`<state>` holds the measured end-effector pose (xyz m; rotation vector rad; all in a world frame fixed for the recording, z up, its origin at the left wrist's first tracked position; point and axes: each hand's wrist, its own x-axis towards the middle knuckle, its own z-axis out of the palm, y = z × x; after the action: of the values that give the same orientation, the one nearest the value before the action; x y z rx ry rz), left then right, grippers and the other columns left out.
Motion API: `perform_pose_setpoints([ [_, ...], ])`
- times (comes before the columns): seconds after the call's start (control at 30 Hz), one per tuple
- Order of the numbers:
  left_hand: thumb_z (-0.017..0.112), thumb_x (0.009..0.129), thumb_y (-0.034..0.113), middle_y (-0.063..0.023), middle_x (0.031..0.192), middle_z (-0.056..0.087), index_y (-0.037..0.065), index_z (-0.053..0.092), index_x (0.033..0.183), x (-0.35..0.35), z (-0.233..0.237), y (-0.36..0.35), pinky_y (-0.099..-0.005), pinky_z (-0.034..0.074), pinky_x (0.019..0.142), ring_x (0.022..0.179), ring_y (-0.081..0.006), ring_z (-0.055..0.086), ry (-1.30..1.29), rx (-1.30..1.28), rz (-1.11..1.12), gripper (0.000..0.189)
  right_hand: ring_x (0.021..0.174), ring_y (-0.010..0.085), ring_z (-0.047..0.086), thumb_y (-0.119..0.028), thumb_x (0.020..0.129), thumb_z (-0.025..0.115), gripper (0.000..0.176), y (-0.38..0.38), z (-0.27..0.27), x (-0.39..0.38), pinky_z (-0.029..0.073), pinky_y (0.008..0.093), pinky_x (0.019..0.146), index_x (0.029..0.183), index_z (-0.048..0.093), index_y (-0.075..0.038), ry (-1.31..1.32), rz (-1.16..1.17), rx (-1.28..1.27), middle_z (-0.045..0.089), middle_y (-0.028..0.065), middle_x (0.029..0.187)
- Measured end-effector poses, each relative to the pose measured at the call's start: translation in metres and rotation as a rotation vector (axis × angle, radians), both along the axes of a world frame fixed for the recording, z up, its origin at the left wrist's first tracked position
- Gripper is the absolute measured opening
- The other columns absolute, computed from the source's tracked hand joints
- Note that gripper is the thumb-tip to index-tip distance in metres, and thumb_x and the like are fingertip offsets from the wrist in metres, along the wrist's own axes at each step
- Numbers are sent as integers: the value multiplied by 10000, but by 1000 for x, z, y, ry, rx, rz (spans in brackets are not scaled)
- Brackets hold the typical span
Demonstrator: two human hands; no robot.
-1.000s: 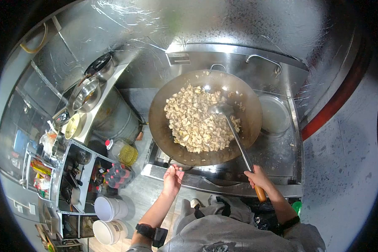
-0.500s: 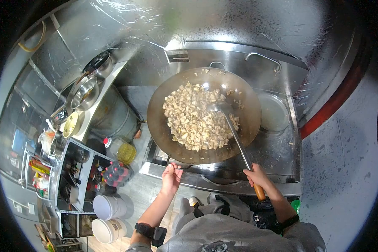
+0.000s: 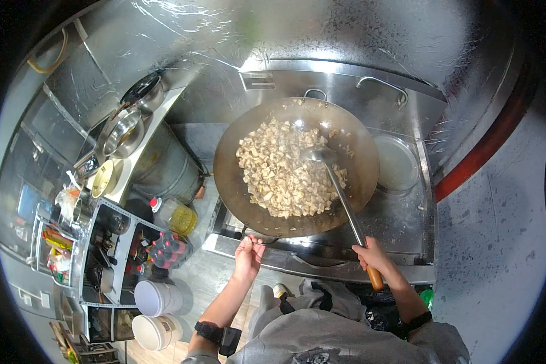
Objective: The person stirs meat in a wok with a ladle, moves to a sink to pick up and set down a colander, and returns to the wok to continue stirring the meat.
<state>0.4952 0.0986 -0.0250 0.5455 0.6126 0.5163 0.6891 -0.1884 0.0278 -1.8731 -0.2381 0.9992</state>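
Note:
A large wok (image 3: 352, 200) sits on the steel stove, with a heap of small, pale diced pieces of food (image 3: 279, 170) in it. The long-handled ladle (image 3: 340, 188) rests with its bowl on the right part of the heap. My right hand (image 3: 373, 255) is closed around the ladle's shaft, just above its wooden end. At the wok's near rim, my left hand (image 3: 246, 255) is closed, its fingertips pinched on the near loop handle (image 3: 266, 239), which they partly hide.
A curved faucet (image 3: 382, 82) stands behind the wok, and a round basin (image 3: 397, 164) lies to its right. On the left are a counter with metal bowls (image 3: 124, 133), an oil jug (image 3: 182, 219), bottles (image 3: 170, 249) and two white buckets (image 3: 155, 330).
Hardly anything differs. The whole view has shifted very slightly, while both hands, the ladle and the wok keep their places relative to each other.

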Motion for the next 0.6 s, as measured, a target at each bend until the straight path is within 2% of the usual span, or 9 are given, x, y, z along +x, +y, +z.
perform_pose_setpoints([
  [0.13, 493, 856, 218, 11, 779, 569, 91, 538, 877, 0, 0, 0, -274, 496, 714, 776, -129, 575, -9, -25, 13, 136, 353, 99, 442, -138, 811, 554, 203, 0, -1, 0, 374, 261, 309, 735, 389, -47, 11, 3, 11, 449, 24, 510],
  [0.6, 507, 851, 226, 28, 781, 572, 111, 546, 870, -1, 0, 0, -263, 487, 707, 780, -119, 572, -28, -2, -11, 123, 370, 109, 465, -182, 797, 568, 240, -2, -7, 3, 399, 272, 313, 729, 388, -37, -12, 22, -16, 468, 32, 521],
])
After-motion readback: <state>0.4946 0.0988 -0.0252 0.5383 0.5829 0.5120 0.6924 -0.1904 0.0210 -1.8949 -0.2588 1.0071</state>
